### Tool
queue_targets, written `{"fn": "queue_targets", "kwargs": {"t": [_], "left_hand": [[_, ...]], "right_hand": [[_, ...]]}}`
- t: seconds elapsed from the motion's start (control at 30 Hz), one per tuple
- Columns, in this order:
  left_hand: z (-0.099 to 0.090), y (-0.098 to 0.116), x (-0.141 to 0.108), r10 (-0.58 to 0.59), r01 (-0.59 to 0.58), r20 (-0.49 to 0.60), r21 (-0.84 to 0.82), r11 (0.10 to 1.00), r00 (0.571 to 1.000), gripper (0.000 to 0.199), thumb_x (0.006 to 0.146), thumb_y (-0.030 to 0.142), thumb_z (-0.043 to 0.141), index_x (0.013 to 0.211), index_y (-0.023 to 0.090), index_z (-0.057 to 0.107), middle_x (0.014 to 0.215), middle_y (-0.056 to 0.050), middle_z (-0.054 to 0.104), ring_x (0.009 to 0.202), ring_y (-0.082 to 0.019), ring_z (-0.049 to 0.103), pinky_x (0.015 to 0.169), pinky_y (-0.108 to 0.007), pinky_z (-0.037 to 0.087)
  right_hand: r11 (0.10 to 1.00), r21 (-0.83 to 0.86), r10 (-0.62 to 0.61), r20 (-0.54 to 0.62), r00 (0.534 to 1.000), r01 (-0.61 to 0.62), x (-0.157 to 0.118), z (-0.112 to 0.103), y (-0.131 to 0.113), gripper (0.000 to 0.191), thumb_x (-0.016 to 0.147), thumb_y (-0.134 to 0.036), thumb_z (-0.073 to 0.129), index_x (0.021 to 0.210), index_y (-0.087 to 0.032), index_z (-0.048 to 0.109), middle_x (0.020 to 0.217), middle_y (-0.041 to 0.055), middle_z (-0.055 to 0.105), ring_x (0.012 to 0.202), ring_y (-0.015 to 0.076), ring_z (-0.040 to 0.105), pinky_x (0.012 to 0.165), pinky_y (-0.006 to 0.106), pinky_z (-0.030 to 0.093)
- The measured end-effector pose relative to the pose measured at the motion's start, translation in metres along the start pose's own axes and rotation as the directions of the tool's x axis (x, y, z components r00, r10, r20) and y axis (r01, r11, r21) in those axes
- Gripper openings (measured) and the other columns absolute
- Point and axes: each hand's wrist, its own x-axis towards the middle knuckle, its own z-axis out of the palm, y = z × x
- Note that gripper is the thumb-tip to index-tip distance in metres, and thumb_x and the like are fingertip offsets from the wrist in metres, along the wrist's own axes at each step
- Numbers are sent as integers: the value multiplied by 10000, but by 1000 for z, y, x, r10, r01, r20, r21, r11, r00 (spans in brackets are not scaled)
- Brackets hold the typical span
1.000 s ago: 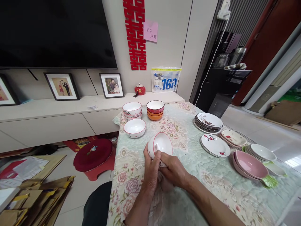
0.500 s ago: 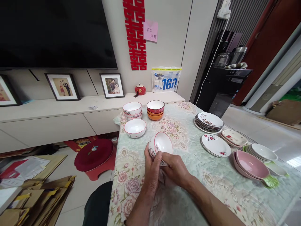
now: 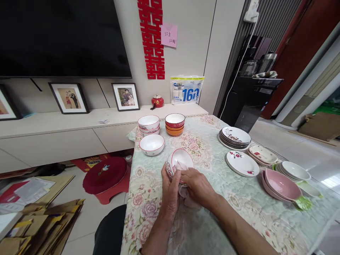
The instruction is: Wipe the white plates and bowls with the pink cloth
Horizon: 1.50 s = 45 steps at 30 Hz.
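A white bowl with a red rim (image 3: 186, 158) is tilted up above the near part of the table. My left hand (image 3: 170, 191) is closed round its left side, thumb over the rim. My right hand (image 3: 198, 184) grips a pale pinkish cloth (image 3: 189, 202), pressed against the rim and the inside of the bowl; part of the cloth hangs below. Just beyond stands a similar red-rimmed bowl (image 3: 152, 144). Behind it are a stack of red-rimmed bowls (image 3: 148, 122) and a stack of orange bowls topped by a red one (image 3: 174, 124).
To the right stand dark-edged plates (image 3: 236, 135), white flowered plates (image 3: 242, 163), small rectangular dishes (image 3: 262, 154), pink leaf-shaped bowls (image 3: 283, 185) and white bowls (image 3: 296, 170). A flowered cloth (image 3: 148, 198) covers the table. On the left is a red stool (image 3: 106, 175).
My right hand has shifted slightly over the bowl's rim, and more of the cloth now shows inside the bowl and below it. My left hand keeps its hold.
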Motion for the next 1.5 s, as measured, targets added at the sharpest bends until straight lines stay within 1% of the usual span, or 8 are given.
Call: {"fn": "queue_targets", "kwargs": {"t": [0.1, 0.23, 0.5, 0.7, 0.83, 1.1, 1.3, 1.5], "left_hand": [[-3, -2, 1, -27, 27, -5, 31, 999, 1000, 707, 786, 439, 659, 1392, 243, 353, 1362, -119, 514, 1221, -251, 530, 1014, -369, 421], [-5, 3, 2, -45, 46, -28, 60, 997, 999, 653, 815, 466, 614, 1377, 225, 385, 1375, -123, 511, 1254, -260, 508, 1021, -368, 417], [5, 10, -3, -75, 78, 28, -138, 987, 997, 632, 820, 376, 630, 1382, 247, 372, 1267, -98, 584, 1191, -243, 560, 990, -378, 450], [3, 8, -4, -21, 21, -24, -19, 1000, 999, 674, 774, 420, 669, 1356, 221, 393, 1171, -99, 620, 1150, -254, 578, 983, -393, 452], [1, 12, -6, -36, 38, -50, 28, 999, 998, 629, 785, 456, 654, 1324, 228, 424, 1104, -84, 629, 1129, -256, 587, 975, -387, 452], [1, 13, -4, -43, 43, -9, -15, 999, 999, 591, 830, 445, 603, 1348, 240, 404, 1163, -85, 618, 1125, -239, 592, 956, -369, 463], [5, 19, -7, -9, 9, 22, 20, 1000, 1000, 632, 801, 422, 645, 1358, 217, 426, 1274, -111, 585, 1232, -264, 514, 1023, -389, 414], [8, 21, -15, -206, 214, 68, -131, 968, 976, 670, 807, 414, 653, 1394, 249, 376, 1316, -113, 560, 1152, -250, 571, 921, -345, 486]], "right_hand": [[973, 229, 39, -51, 998, -27, 1, 3, -9, 220, 911, -128, 438, 961, -221, 630, 954, 11, 690, 878, 150, 617, 792, 231, 451], [943, 327, -52, -27, 998, 58, 3, -3, -11, 208, 917, -142, 446, 1009, -213, 619, 1050, 26, 679, 953, 145, 619, 845, 236, 451], [972, -234, -16, 16, 1000, 19, -2, -14, 11, 295, 890, -80, 475, 1072, -245, 637, 1303, 70, 604, 1263, 237, 489, 1121, 612, 25], [999, 27, -22, -3, 1000, 23, 0, -2, -5, 238, 876, -118, 462, 1005, -216, 636, 991, 46, 697, 933, 177, 619, 967, 352, 412], [971, 235, -52, 1, 999, 50, 3, -5, -12, 243, 882, -127, 431, 1009, -208, 621, 974, 39, 678, 880, 163, 604, 796, 255, 456], [999, -3, -37, 86, 996, 37, 0, -26, 4, 228, 916, -243, 481, 1051, -253, 663, 1242, 50, 624, 1193, 226, 512, 1126, 559, 80], [984, -175, -32, -81, 996, 17, -1, -26, 21, 223, 883, -163, 527, 1062, -235, 640, 1259, 52, 626, 1242, 234, 479, 1126, 609, 13], [996, 32, 88, -514, 853, -83, -4, -16, 51, 382, 768, -26, 441, 1012, -208, 672, 1140, 95, 648, 1074, 222, 575, 934, 391, 468]]}}
